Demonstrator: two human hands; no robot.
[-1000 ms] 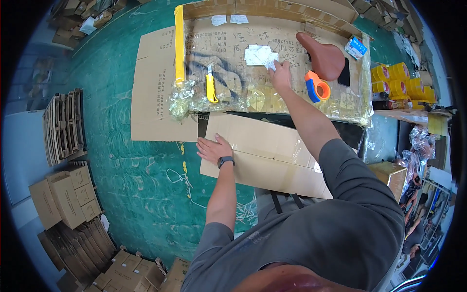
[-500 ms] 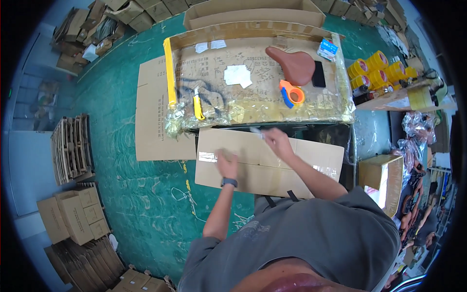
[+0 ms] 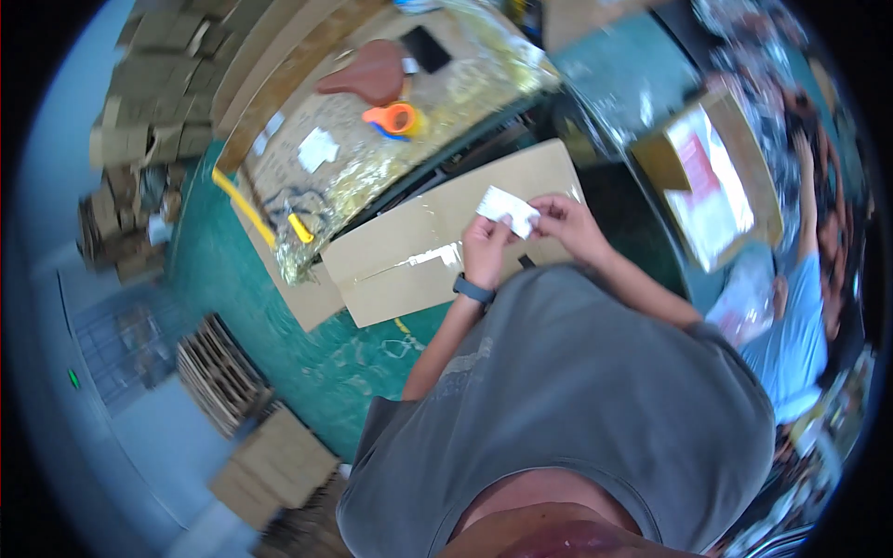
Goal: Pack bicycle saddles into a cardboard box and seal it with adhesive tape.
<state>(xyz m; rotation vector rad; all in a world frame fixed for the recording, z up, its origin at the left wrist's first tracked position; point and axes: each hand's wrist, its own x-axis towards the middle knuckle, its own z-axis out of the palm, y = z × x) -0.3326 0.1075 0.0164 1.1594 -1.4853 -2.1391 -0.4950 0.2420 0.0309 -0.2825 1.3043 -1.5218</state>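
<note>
A small white slip of paper [image 3: 503, 208] is pinched between my two hands, above a flat brown carton [image 3: 400, 246]. My left hand [image 3: 485, 249], a dark watch on its wrist, has closed on the slip's lower edge. At its right end, the fingers of my right hand [image 3: 564, 225] are closed on it too. Shiny clear tape [image 3: 433, 258] runs along the carton's middle seam. Beyond the carton, a worktable lined with taped cardboard [image 3: 446, 116] carries a brown bike saddle [image 3: 367, 74], an orange-and-blue tape dispenser [image 3: 397, 119] and more white slips [image 3: 318, 150].
On the table also lie a yellow cutter knife [image 3: 299, 228] and a black phone [image 3: 425, 48]. An open carton [image 3: 712, 181] stands at right, near another person in a blue shirt [image 3: 791, 330]. Wooden pallets [image 3: 221, 372] and stacked cartons [image 3: 274, 465] are on the left.
My view has turned to the right. My hands have come together on the white slip; before, they were apart over the carton, with something small and pale by my right fingers.
</note>
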